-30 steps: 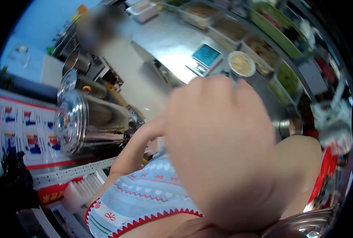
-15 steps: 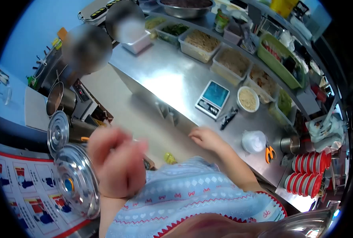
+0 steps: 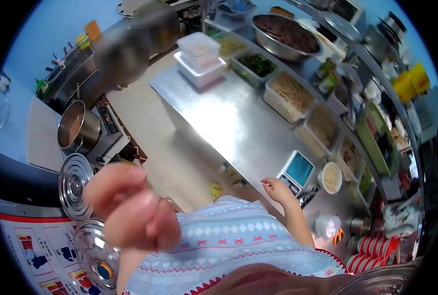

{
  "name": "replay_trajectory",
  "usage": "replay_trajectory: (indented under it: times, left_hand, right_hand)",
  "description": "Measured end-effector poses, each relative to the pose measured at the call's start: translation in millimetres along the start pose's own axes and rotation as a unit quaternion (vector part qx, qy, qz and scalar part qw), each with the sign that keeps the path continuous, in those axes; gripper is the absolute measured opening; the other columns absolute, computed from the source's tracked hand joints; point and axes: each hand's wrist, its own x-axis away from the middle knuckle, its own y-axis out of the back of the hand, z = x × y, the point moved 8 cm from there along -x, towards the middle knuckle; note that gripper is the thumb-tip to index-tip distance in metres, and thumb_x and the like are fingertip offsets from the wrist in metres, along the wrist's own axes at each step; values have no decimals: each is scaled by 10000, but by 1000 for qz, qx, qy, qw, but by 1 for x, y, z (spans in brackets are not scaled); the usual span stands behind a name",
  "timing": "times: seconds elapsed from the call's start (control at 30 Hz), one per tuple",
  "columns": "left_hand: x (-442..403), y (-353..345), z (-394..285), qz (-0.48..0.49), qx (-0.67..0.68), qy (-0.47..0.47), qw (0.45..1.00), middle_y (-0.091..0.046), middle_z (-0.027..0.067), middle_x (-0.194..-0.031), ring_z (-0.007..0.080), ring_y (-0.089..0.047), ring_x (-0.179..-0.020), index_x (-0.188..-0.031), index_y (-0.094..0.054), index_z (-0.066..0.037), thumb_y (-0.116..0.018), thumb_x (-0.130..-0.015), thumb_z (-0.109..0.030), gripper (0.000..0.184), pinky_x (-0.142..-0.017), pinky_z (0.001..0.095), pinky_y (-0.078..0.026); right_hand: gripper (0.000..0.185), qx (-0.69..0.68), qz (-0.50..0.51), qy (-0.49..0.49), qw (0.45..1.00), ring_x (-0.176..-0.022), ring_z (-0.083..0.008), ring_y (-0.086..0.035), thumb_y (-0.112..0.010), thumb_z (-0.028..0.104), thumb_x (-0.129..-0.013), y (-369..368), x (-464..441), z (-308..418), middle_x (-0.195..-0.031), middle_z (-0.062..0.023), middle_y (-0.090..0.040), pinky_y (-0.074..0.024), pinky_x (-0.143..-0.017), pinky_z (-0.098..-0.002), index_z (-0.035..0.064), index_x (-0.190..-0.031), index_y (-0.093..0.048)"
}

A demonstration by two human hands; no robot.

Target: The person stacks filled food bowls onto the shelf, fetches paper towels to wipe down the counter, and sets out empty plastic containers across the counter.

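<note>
My left hand (image 3: pixel 133 211) is raised close to the camera, fingers curled in and slightly blurred; no object shows in it. Behind it are round metal pot lids (image 3: pixel 75 186). My right hand (image 3: pixel 278 191) hangs over the front edge of the steel counter (image 3: pixel 238 132), fingers loosely bent and thumb apart, with nothing visible in it. Nearest to it is a white kitchen scale (image 3: pixel 299 169) with a teal top. Beside the scale sit a white bowl of pale crumbly food (image 3: pixel 331 178) and a dark object (image 3: pixel 306 195). Orange-handled scissors (image 3: pixel 338 237) lie by a whitish plastic container (image 3: pixel 326 225).
Food tubs line the counter's back, including one with shredded food (image 3: pixel 289 96) and one with greens (image 3: pixel 256 66). Stacked white containers (image 3: pixel 199 61) stand at the far end, near a big metal bowl (image 3: pixel 285 37). A pot (image 3: pixel 79 128) stands left; two blurred round shapes are beyond the counter.
The view has swung, bringing the far containers and the big bowl further into sight. My right hand now appears closer to the scale. My left hand stays raised and curled.
</note>
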Motion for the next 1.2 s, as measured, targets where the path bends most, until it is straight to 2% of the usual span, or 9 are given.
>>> replay_trajectory:
  times: [0.17, 0.43, 0.57, 0.63, 0.67, 0.8, 0.9, 1.07, 1.2]
  left_hand:
    - [78, -23, 197, 42, 229, 427, 874, -603, 49, -899, 119, -547, -834, -1078, -575, 2, -520, -894, -35, 196, -735, 251, -436]
    - [213, -23, 450, 54, 276, 689, 668, -579, 157, -1239, 201, -530, -1180, -1288, -449, 21, -505, -885, -28, 410, -974, 299, -405]
    - [189, -3, 588, -14, 333, 622, 708, -422, 150, -1407, 220, -481, -1236, -1356, -384, -18, -486, -854, 33, 515, -973, 337, -430]
    - [140, 17, 643, 90, 82, 518, 847, -405, 181, -1420, 256, -529, -1199, -1411, -326, -132, -498, -843, 9, 610, -931, 325, -433]
    - [133, 15, 671, 54, 235, 582, 777, -223, 132, -1517, 278, -319, -1363, -1410, -368, -192, -530, -802, 67, 680, -1035, 378, -380]
    - [121, -6, 776, 91, 383, 674, 625, -216, 130, -1521, 280, -411, -1297, -1411, -378, -191, -562, -811, 60, 676, -1001, 360, -413]
    - [98, -17, 841, 123, 118, 514, 841, -356, 129, -1456, 215, -563, -1113, -1387, -409, -147, -539, -868, 18, 560, -870, 303, -498]
    - [121, -64, 952, 221, 322, 657, 644, -523, 120, -1318, 152, -593, -1017, -1349, -437, -78, -555, -855, -23, 510, -718, 261, -525]
    - [108, -67, 1088, 256, 220, 501, 797, -407, 116, -1420, 218, -332, -1350, -1378, -395, -77, -527, -789, 89, 626, -1116, 349, -256]
  right_hand:
    - [296, 24, 58, 86, 994, -948, -356, -605, -519, 240, -887, -6, -122, 106, -1027, -188, -646, -475, -839, -406, 38, -1056, -655]
    - [228, 54, 129, 220, 965, -929, -327, -606, -565, 217, -862, -53, -298, 281, -1012, -170, -637, -484, -809, -398, 28, -952, -656]
    - [232, 96, 100, 208, 968, -957, -318, -603, -568, 208, -856, -88, -384, 324, -1000, -165, -645, -484, -828, -382, 33, -977, -660]
    - [235, 103, 100, 169, 975, -941, -314, -618, -558, 199, -864, -98, -417, 350, -1016, -168, -648, -492, -817, -378, 40, -1004, -660]
    - [241, 107, 94, 124, 982, -925, -310, -632, -548, 189, -872, -103, -439, 359, -1031, -172, -651, -499, -806, -375, 46, -1031, -661]
    - [301, -73, 69, -5, 995, -828, -286, -684, -481, 85, -893, -113, -499, 389, -1059, -221, -645, -521, -751, -366, 104, -1161, -616]
    - [359, -139, -45, -17, 989, -840, -268, -688, -454, 17, -882, -96, -534, 424, -1017, -222, -657, -522, -759, -357, 115, -1197, -596]
    - [298, -154, -36, -38, 987, -883, -260, -679, -502, 42, -877, -96, -635, 436, -1001, -173, -672, -517, -789, -337, 98, -1137, -633]
    - [265, -117, -69, 3, 991, -839, -252, -670, -559, 228, -904, -93, -776, 456, -934, -97, -698, -519, -742, -323, 86, -1112, -640]
